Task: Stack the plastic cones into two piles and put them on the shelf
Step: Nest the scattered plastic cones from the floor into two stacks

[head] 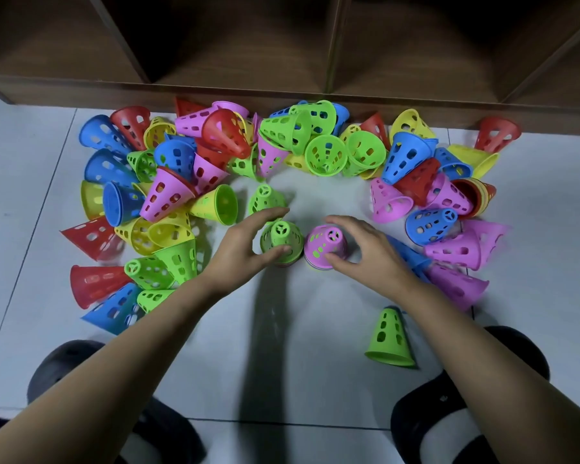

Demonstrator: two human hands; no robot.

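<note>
Pretty even indoor light, a bit cool, and the pale floor [298, 329] comes out bright with no real glare. A long soft shadow [265, 346] runs down the middle toward the bottom edge. The shelf [282, 45] up top is dim, its corners nearly black. Wide-angle bend curves its front edge. Cones [456, 249] at right are smeared with motion blur; the centre is sharper.

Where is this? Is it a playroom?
Maybe a playroom or classroom, indoors; I can't be sure. A heap of bright plastic cones lies on a pale tiled floor, right before a low wooden shelf with open cubbies.
</note>
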